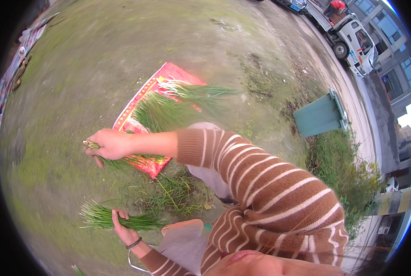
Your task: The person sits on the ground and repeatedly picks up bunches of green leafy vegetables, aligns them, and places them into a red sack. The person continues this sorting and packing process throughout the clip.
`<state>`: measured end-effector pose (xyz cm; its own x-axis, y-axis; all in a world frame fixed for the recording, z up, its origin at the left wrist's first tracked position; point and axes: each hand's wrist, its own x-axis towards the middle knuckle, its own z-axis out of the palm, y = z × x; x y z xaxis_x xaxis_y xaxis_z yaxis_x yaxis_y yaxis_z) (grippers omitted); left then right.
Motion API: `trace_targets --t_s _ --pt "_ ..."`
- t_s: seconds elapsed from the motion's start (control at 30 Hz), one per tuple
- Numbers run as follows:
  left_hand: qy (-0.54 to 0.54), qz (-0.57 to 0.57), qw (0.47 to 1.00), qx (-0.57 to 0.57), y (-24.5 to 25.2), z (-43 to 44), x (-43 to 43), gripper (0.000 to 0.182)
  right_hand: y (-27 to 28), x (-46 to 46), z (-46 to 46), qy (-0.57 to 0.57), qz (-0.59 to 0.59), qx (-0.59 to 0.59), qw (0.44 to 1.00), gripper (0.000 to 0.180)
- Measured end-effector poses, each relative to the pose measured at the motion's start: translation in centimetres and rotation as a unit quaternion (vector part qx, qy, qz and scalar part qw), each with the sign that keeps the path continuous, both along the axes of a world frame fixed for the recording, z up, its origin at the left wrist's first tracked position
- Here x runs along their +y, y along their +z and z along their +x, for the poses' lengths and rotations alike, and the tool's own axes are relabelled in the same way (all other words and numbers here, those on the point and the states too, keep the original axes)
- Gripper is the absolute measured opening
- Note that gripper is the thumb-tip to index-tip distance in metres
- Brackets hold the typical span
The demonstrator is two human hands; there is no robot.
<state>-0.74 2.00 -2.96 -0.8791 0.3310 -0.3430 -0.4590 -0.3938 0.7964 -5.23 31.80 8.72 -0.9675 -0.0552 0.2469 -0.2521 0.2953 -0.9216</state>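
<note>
My right hand (110,143) is closed around a small bunch of thin green stalks with pale ends; their leaves run under the wrist over a red printed plastic sack (153,170). Nearer the left edge of my body, my left hand (124,224) holds a thicker bundle of green stalks (100,215), its cut-looking pale ends pointing away from me. On the sack lie a bunch of long green leaves (157,108) and another bunch with white stems (172,86), leaves spread past the sack's edge.
Loose green leaves (172,193) litter the mossy ground between my hands, near my shoe (183,225). A green bin (319,114) stands beside weeds (343,172). A white truck (360,45) with a person in red (337,5) on its bed is farther off. Striped sheeting (10,79) lies opposite.
</note>
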Motion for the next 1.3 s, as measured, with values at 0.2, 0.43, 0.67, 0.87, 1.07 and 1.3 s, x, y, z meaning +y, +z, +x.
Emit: trace_targets --t_s 0.2,0.43,0.67,0.87,1.07,1.3 --pt "-0.005 0.013 1.000 0.013 -0.2 -0.1 -0.3 0.020 0.9 0.5 0.3 -0.034 0.090 -0.028 0.995 0.021" --pt "-0.006 0.028 1.000 0.010 -0.2 -0.1 -0.4 0.019 -1.3 1.1 -1.8 -0.037 -0.296 -0.109 0.948 0.023" --pt "-0.015 0.041 0.999 0.011 -0.3 0.0 -0.1 0.017 -1.2 1.8 -2.1 -0.055 -0.471 -0.192 0.859 0.028" --pt "-0.020 0.045 0.999 0.023 0.3 0.4 0.3 0.017 -0.5 0.6 -2.0 -0.010 -0.420 -0.234 0.877 0.028" --pt "-0.035 -0.071 0.995 0.063 1.5 0.5 0.1 0.019 -0.2 -2.5 -0.4 0.011 -0.291 -0.279 0.915 0.020" --pt "-0.072 -0.026 0.991 0.106 1.7 1.5 0.0 0.019 -0.8 -7.4 1.4 0.055 -0.095 -0.256 0.961 0.019"
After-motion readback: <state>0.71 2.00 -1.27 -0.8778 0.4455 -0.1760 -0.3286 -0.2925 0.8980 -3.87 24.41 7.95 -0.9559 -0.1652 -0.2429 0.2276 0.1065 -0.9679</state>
